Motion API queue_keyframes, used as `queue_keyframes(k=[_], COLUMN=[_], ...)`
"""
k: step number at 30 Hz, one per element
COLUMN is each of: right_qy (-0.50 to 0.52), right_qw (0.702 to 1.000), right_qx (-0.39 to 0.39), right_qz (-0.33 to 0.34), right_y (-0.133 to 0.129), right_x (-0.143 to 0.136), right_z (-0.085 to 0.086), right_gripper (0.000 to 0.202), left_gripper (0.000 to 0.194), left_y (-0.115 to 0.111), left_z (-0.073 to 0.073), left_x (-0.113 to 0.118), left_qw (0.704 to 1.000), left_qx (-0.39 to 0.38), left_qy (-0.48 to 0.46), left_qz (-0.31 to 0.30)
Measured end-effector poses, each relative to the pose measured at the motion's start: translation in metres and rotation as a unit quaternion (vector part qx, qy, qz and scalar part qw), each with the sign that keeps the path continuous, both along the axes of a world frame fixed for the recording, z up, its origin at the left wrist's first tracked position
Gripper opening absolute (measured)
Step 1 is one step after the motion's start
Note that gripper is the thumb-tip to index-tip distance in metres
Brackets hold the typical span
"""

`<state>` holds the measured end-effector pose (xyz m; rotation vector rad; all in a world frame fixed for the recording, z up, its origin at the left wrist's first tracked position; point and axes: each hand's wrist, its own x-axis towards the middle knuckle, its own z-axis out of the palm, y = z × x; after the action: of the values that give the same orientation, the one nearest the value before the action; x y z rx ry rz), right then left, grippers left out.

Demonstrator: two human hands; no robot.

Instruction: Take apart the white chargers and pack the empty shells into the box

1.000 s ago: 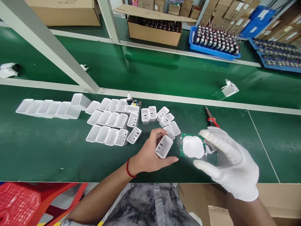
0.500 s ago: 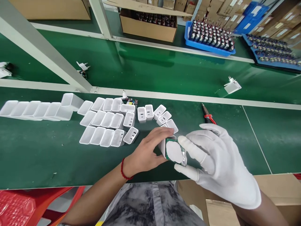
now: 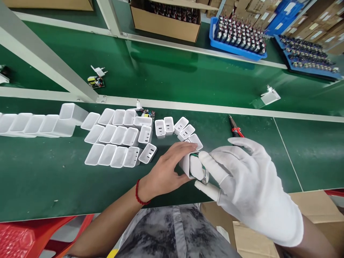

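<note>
Left fingers grip a case near the front edge of the table; gloved right fingers hold a board partly inside; blue box labels are illegible.

Left hand: bare; we had its fingers and thumb curled in a grip.
Left wrist: ours lay just inside the tabletop's near edge.
Right hand: white-gloved; we held thumb and forefinger opposed.
Right forearm: ours slanted in from outside that edge.
</note>
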<state>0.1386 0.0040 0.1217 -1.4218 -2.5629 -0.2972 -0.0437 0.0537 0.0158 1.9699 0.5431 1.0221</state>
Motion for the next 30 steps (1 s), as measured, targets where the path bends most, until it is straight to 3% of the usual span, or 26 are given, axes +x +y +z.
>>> queue_keyframes(k=[12, 15, 17, 19, 20, 23, 25, 27, 30], right_qy=[-0.065, -0.018, 0.120, 0.306, 0.390, 0.559, 0.633, 0.668, 0.659], right_qw=[0.998, 1.000, 0.992, 0.947, 0.910, 0.757, 0.666, 0.631, 0.647], right_qx=[-0.012, -0.019, 0.017, -0.004, -0.059, -0.301, -0.367, -0.366, -0.363], right_qz=[-0.010, -0.008, -0.027, -0.095, -0.130, -0.155, -0.144, -0.146, -0.128], right_y=[0.003, -0.001, -0.009, -0.018, -0.021, -0.022, -0.018, -0.013, -0.010], right_x=[-0.015, -0.009, -0.003, 0.000, 0.000, -0.012, -0.021, -0.026, -0.027], right_z=[0.002, 0.002, -0.006, -0.023, -0.033, -0.066, -0.081, -0.087, -0.086], right_gripper=[0.022, 0.047, 0.066, 0.070, 0.067, 0.049, 0.044, 0.042, 0.036], left_gripper=[0.067, 0.064, 0.065, 0.068, 0.068, 0.064, 0.064, 0.068, 0.054], left_y=[-0.001, -0.003, -0.005, -0.008, -0.010, -0.014, -0.014, -0.011, -0.002], left_z=[0.000, 0.000, -0.004, -0.010, -0.012, -0.014, -0.009, 0.000, 0.012], left_x=[0.000, 0.000, 0.001, 0.005, 0.007, 0.012, 0.010, 0.001, -0.012], left_qw=[1.000, 0.999, 0.995, 0.988, 0.986, 0.989, 0.994, 0.994, 0.973], left_qx=[0.016, -0.018, -0.067, -0.104, -0.112, -0.095, -0.084, -0.110, -0.212], left_qy=[-0.008, 0.005, -0.018, -0.063, -0.081, -0.087, -0.054, -0.010, 0.017], left_qz=[-0.002, 0.029, 0.069, 0.094, 0.098, 0.075, 0.049, -0.004, -0.088])
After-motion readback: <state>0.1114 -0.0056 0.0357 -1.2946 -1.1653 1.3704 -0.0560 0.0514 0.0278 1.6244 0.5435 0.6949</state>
